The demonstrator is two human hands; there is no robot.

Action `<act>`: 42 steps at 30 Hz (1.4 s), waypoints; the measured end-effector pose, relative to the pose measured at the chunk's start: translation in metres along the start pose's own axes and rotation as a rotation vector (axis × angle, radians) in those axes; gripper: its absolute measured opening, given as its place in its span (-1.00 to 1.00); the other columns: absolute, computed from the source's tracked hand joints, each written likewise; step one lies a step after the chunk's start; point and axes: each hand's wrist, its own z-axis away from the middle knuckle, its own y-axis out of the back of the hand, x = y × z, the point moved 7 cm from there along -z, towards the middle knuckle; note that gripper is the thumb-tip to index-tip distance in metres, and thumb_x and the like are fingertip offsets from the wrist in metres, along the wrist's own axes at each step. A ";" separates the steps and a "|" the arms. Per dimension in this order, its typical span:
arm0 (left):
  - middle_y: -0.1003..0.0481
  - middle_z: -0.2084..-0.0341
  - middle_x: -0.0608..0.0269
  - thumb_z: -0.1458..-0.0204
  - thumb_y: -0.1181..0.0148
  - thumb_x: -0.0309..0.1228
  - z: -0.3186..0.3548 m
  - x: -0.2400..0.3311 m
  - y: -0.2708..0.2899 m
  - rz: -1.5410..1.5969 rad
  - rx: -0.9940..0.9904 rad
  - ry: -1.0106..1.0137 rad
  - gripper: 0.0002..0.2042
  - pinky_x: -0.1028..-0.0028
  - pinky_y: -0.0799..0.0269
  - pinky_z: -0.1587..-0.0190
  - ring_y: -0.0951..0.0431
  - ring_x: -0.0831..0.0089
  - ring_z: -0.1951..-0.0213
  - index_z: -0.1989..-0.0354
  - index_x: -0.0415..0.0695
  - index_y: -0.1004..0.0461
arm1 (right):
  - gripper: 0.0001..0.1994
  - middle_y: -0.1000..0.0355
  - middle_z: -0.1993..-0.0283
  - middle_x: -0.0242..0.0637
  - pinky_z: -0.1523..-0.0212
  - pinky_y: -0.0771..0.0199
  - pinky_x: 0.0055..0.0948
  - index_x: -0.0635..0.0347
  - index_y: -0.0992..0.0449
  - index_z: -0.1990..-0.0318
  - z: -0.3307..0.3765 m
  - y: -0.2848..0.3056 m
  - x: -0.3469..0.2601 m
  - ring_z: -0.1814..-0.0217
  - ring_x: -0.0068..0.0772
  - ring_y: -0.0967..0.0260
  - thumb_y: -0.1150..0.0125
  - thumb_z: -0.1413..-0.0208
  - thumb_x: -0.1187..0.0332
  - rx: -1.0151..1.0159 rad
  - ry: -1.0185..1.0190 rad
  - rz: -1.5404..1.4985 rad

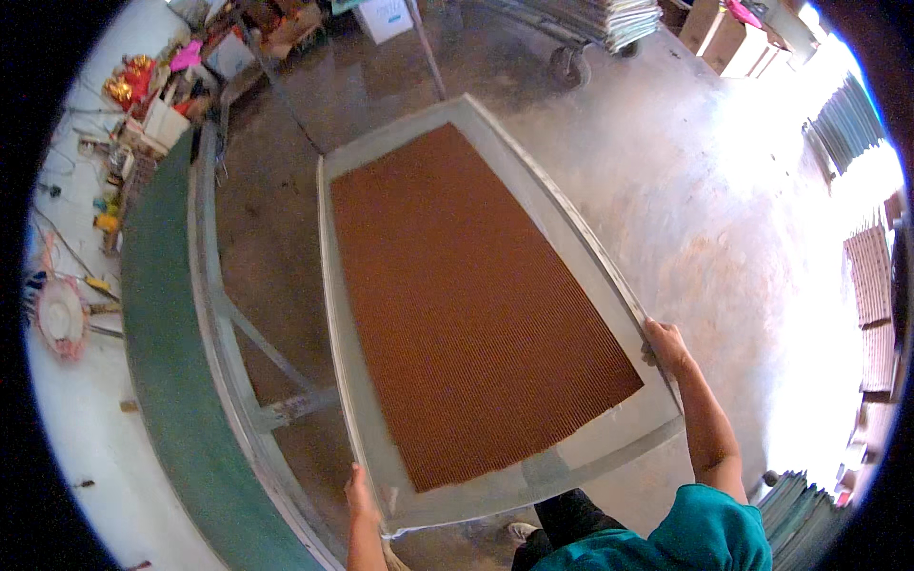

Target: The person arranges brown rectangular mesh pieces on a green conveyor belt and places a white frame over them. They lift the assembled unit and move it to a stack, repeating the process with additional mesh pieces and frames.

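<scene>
A long, pale-framed screen tray (562, 200) stretches out in front of me. A brown sheet-like layer (476, 314) with fine close ridges covers most of it; I cannot tell what it is made of. My left hand (358, 492) grips the near left edge of the frame. On the right side, my right hand (668, 344) is closed round the long rail, with some fingers hidden beneath it. The tray's far end lies by two thin poles; whether it rests on them I cannot tell.
A long green-topped table (162, 314) runs along the left, with a metal frame (271, 347) beneath. Cluttered goods (143, 124) line the left wall. Stacked trays (628, 19) stand at the back, with cardboard boxes (728, 43) nearby. More stacks (804, 519) rise at lower right.
</scene>
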 end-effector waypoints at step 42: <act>-0.52 0.46 0.20 -0.06 0.06 -0.26 0.428 -0.634 0.125 0.819 0.598 0.590 -0.71 0.44 -0.38 0.49 -0.51 0.37 0.46 0.19 -0.22 -0.41 | -0.85 -0.37 0.54 -0.20 0.54 -0.38 -0.13 0.27 -0.44 0.42 0.266 -0.276 0.230 0.54 -0.17 -0.35 -0.03 0.10 0.37 -0.889 0.420 1.455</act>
